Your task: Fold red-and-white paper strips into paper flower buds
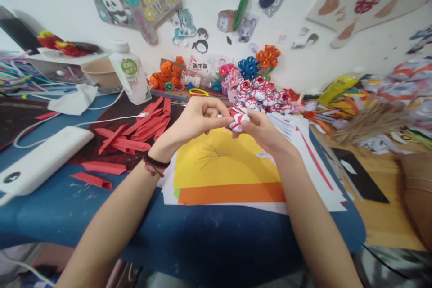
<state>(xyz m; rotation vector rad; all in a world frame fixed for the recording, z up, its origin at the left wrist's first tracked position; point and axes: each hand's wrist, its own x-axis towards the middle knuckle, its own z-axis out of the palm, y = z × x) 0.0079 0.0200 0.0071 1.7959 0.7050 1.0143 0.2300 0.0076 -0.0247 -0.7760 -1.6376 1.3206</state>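
Note:
A red and white folded paper flower (239, 118) is held up between both hands, above the far part of the stacked paper. My left hand (205, 117) pinches its left side with thumb and forefinger. On the other side, my right hand (258, 128) grips the flower with the thumb on its front. Beneath them lies a yellow sheet (229, 168) over an orange sheet (232, 194) and white ones. Several thin wires (212, 153) are scattered on the yellow sheet. Just behind the hands sits a pile of similar red and white paper flowers (261, 92).
Folded red paper strips (135, 132) and a white power bank (43, 159) with cables lie left. A white bottle (130, 74) and paper cup (101, 74) stand behind. Yellow-handled scissors (199, 92) rest near the wall. To the right, a wooden table (381, 175) holds paper scraps; another person's arm shows there.

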